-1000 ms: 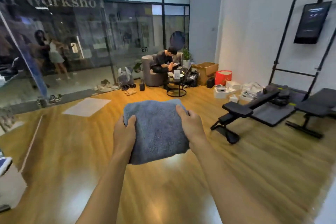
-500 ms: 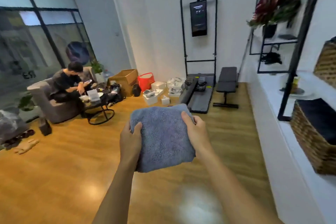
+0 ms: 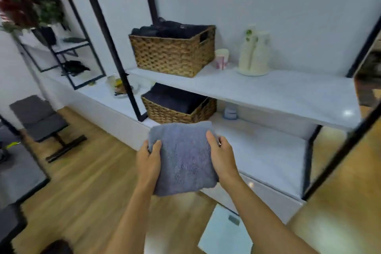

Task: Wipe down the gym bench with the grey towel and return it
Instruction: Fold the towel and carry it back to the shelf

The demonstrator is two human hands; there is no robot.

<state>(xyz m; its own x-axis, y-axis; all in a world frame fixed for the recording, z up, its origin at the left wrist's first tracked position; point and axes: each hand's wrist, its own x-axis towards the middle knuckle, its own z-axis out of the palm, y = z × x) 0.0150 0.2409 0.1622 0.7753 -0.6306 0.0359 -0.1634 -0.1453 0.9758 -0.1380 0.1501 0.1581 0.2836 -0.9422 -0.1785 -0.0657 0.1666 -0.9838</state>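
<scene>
Both hands grip a folded grey towel point(image 3: 183, 156) out in front of the chest, the left hand point(image 3: 148, 159) clamped on its left edge with the thumb on top, the right hand point(image 3: 221, 155) closed on its right edge the same way. The towel hangs in the air just short of the lower shelf point(image 3: 266, 150), over the wooden floor point(image 3: 82, 192).

The shelving is white with black metal uprights, set against a pale wall. On the upper shelf point(image 3: 268, 90) sits a wicker basket point(image 3: 173, 53) filled with dark cloth, beside it a small cup point(image 3: 221, 59) and two pale bottles point(image 3: 254, 53) on a round tray. Under that shelf, on the lower one, a second basket point(image 3: 179, 109) holds more dark folded cloth, and a small pale jar point(image 3: 230, 112) stands just to its right.

Far left, a padded black bench point(image 3: 39, 117) stands on the floor, well apart from the towel. A blurred plant point(image 3: 26, 0) with red and green leaves fills the top left corner. A white scale point(image 3: 224, 231) lies on the floor between the forearms.
</scene>
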